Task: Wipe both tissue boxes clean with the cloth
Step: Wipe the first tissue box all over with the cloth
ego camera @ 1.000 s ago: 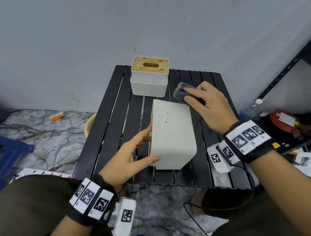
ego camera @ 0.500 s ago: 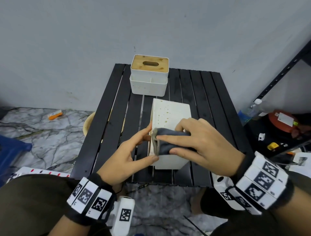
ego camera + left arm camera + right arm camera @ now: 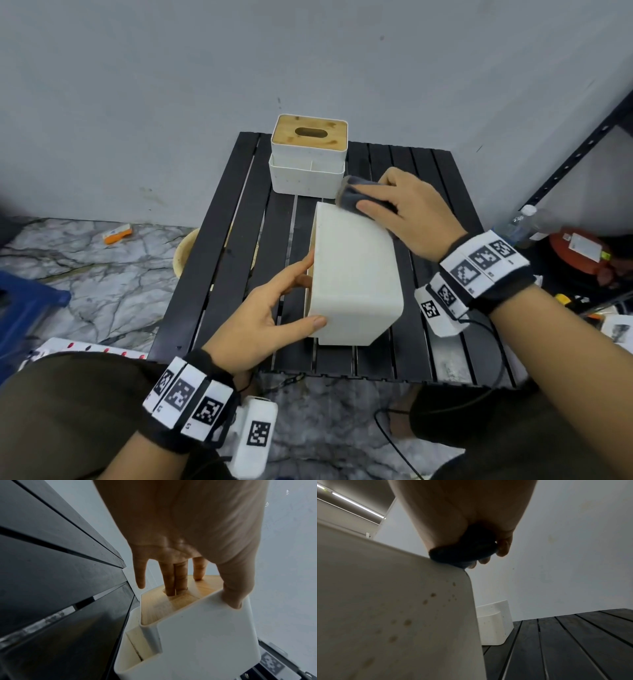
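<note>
A white tissue box (image 3: 356, 274) lies on its side in the middle of the black slatted table (image 3: 233, 246). My left hand (image 3: 313, 291) grips its left end, thumb on the top face. In the left wrist view two fingers (image 3: 171, 582) reach into the slot of the wooden lid (image 3: 159, 608). My right hand (image 3: 373, 192) pinches a dark grey cloth (image 3: 352, 195) against the box's far right corner. The top face looks clean. Brown spots (image 3: 407, 622) show on the right side face. A second tissue box (image 3: 308, 154) with a wooden lid stands upright at the table's far edge.
A grey wall rises just behind the table. To the right stand a black shelf frame (image 3: 575, 150), a plastic bottle (image 3: 517, 222) and a red object (image 3: 579, 250). A pale basin (image 3: 185, 250) sits under the table's left side, and a blue crate (image 3: 24, 308) lies further left.
My right hand swept the cloth from the far corner down over the top face and back to the far right corner. The specks on that face are gone. The left hand kept its hold.
</note>
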